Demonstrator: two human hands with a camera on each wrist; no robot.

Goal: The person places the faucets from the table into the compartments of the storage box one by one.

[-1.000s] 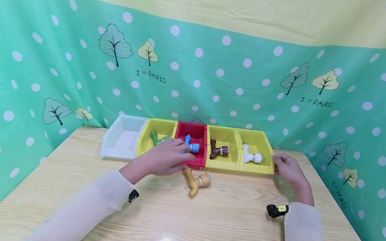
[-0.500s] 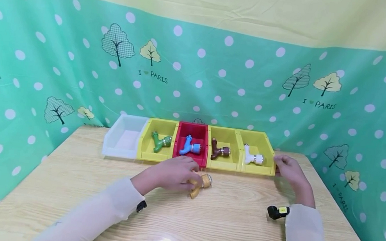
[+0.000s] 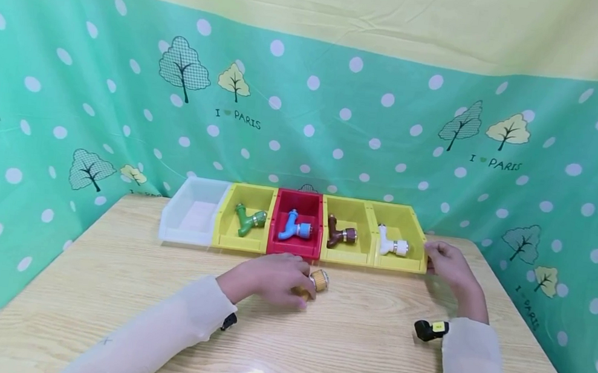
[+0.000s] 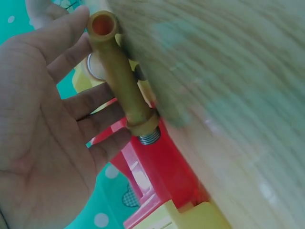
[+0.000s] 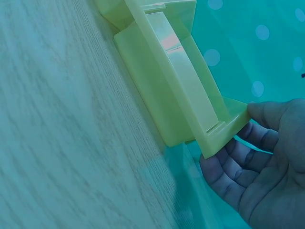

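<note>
My left hand [image 3: 280, 280] is on a mustard-coloured tap [image 3: 319, 280] that lies on the table in front of the red bin. In the left wrist view the thumb meets the tap's [image 4: 121, 78] spout end, and the other fingers curl behind its body. Its threaded end points away from the thumb. My right hand [image 3: 449, 264] grips the outer edge of the rightmost yellow bin [image 3: 416, 261]. Thumb and fingers pinch the bin's [image 5: 219, 138] corner in the right wrist view.
Joined bins stand along the back: a white bin [image 3: 187, 235], then yellow, red and yellow ones. They hold a green tap [image 3: 248, 220], a blue tap [image 3: 294, 227], a brown tap [image 3: 340, 233] and a white tap [image 3: 391, 242]. A polka-dot cloth [image 3: 308, 102] hangs behind.
My left hand has come from over the red bin, down and toward the front, onto the mustard-coloured tap, closing its fingers around it. My right hand keeps its hold on the yellow bin.
</note>
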